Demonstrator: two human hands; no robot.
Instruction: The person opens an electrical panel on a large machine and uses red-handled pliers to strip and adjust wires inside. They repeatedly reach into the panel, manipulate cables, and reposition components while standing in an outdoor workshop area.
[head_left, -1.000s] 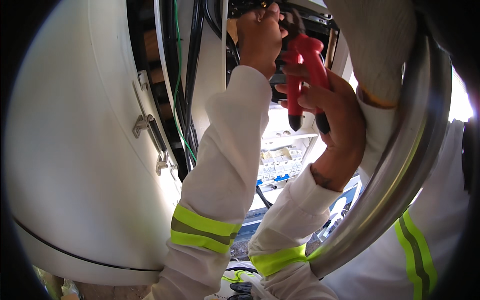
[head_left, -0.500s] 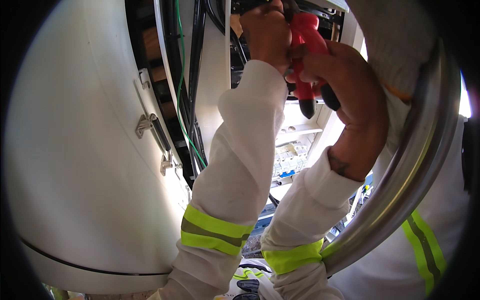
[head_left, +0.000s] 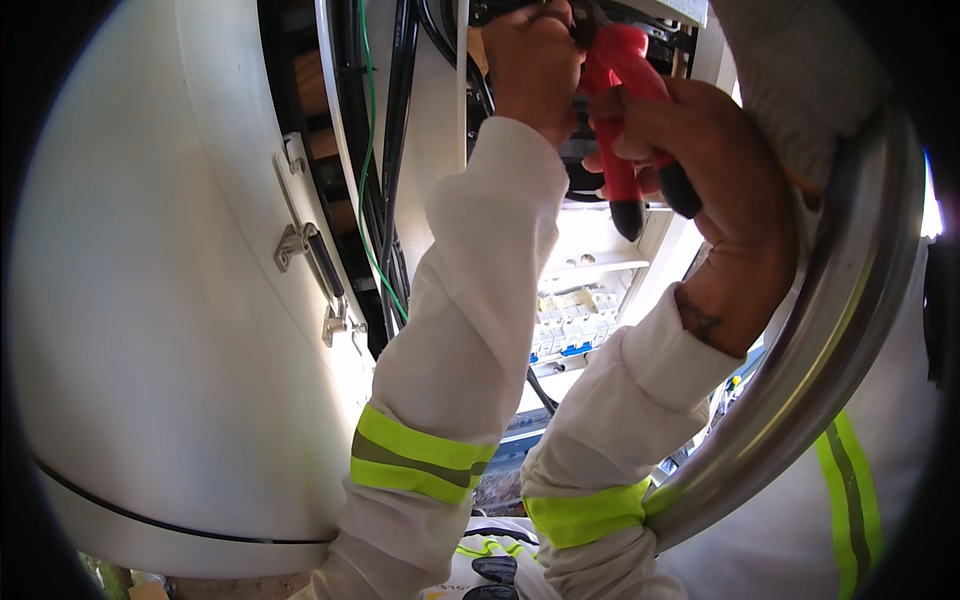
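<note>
My right hand (head_left: 735, 150) wraps round the red handles of a pair of pliers (head_left: 618, 130), whose dark handle ends point down. Its jaws reach up beside my left hand and are mostly hidden. My left hand (head_left: 532, 75) is closed at the top of the view, against the dark inside of the cabinet (head_left: 448, 110). What its fingers hold is out of sight. Both forearms rise from the lower edge in white sleeves with yellow-green bands.
A white cabinet door (head_left: 160, 300) with a metal latch (head_left: 315, 265) stands at left. Black cables (head_left: 395, 150) and a green wire (head_left: 369, 150) run beside it. Circuit breakers (head_left: 575, 320) sit below my hands. A curved metal rail (head_left: 820, 340) and another person's white clothing (head_left: 780, 510) are at right.
My right hand and the plier handles have shifted slightly right. The left hand stays closed at nearly the same spot. The whole view has moved a little.
</note>
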